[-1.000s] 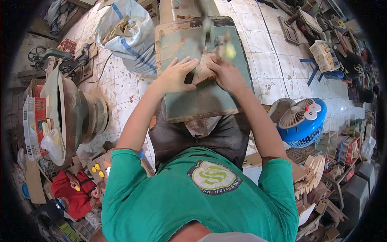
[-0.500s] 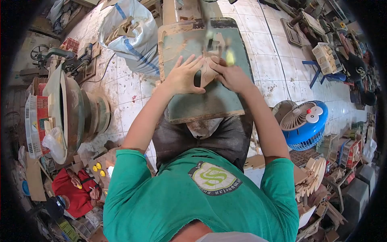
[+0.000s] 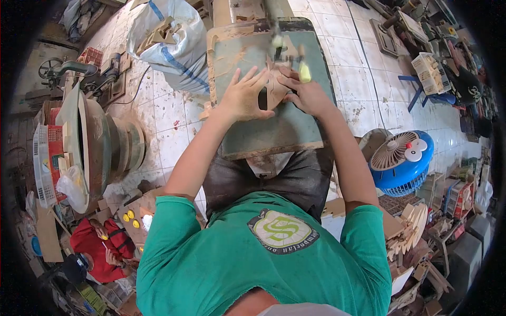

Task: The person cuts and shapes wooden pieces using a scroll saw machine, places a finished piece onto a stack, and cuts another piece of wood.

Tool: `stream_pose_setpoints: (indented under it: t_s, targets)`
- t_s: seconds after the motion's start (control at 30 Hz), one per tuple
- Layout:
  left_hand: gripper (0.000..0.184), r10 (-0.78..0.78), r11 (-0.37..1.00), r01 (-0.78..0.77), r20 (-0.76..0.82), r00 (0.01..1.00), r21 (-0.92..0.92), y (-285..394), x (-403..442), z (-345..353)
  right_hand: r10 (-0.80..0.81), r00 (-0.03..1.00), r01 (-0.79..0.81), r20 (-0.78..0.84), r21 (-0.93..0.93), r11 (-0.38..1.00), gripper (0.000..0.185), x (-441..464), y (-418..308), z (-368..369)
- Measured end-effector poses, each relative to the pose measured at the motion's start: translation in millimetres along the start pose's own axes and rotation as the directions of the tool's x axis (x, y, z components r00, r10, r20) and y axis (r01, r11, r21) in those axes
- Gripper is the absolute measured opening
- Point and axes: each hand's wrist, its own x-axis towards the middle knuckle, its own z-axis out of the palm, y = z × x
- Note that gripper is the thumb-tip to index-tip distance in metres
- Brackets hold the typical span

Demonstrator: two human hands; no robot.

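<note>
A light wooden piece (image 3: 275,90) with a curved line drawn on it lies on the green table (image 3: 269,134) of a machine. My left hand (image 3: 244,97) lies spread at its left side, over a dark slot, with the fingertips near the wood. On the right, my right hand (image 3: 305,94) has its fingers pressed on the wood's right edge. A blurred upright machine part (image 3: 277,39) stands just beyond the piece, with a yellow-green item (image 3: 304,72) beside it near my right fingers.
A white sack (image 3: 171,45) of wood offcuts stands beyond the table on the left. A blue fan (image 3: 401,163) is at the right, a large round machine (image 3: 89,147) at the left. A person in red (image 3: 100,250) sits at the lower left.
The wooden piece has turned to point more nearly upright. My right hand has shifted slightly right and its fingers have moved along the wood's edge. My left hand stays spread beside it.
</note>
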Motion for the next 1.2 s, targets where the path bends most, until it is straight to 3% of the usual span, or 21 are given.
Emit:
stream_pose_setpoints:
  t_s: [0.13,0.2,0.53,0.63,0.93,1.0,1.03,1.1,1.2]
  targets:
    - [0.116,0.0,1.0,0.0,-0.022,1.0,-0.013,-1.1,0.1,2.0,-0.022,0.999,0.022,-0.031,0.013,1.0,0.058,0.7,-4.0,-3.7]
    - [0.116,0.001,1.0,-0.002,-0.031,1.0,-0.016,-1.8,0.7,3.3,0.055,0.998,-0.054,-0.01,0.08,0.995,0.064,-0.2,-11.0,-10.2]
    - [0.113,-0.004,0.999,0.002,-0.052,0.999,-0.038,-1.3,1.2,2.7,0.009,1.0,-0.009,-0.006,0.019,1.0,0.056,2.0,-5.4,-7.4]
    - [0.113,-0.004,0.999,0.002,-0.054,0.999,-0.036,-1.7,2.6,2.7,0.066,0.998,-0.066,0.021,0.006,0.998,0.056,3.8,-4.7,-6.2]
    - [0.113,0.004,1.0,-0.006,-0.08,0.997,-0.026,-3.8,4.6,4.7,-0.037,0.999,0.038,-0.036,0.02,0.999,0.056,7.7,-3.2,-9.0]
    - [0.113,0.009,0.999,-0.012,-0.091,0.996,-0.037,-4.7,5.0,5.0,0.126,0.989,-0.126,0.078,-0.007,0.992,0.057,9.4,-6.2,-11.0]
    - [0.113,0.015,0.999,-0.02,-0.101,0.995,-0.048,-4.9,5.0,5.0,0.125,0.989,-0.125,0.078,-0.007,0.992,0.057,8.8,-6.0,-11.1]
    - [0.113,0.01,0.999,-0.014,-0.095,0.995,-0.046,-4.6,5.6,4.6,-0.022,0.999,0.023,-0.03,0.031,0.999,0.057,6.7,-4.8,-11.4]
    - [0.114,0.009,0.999,-0.013,-0.094,0.996,-0.048,-4.3,6.2,4.5,0.01,1.0,-0.009,-0.02,0.045,0.999,0.056,6.1,-4.7,-10.7]
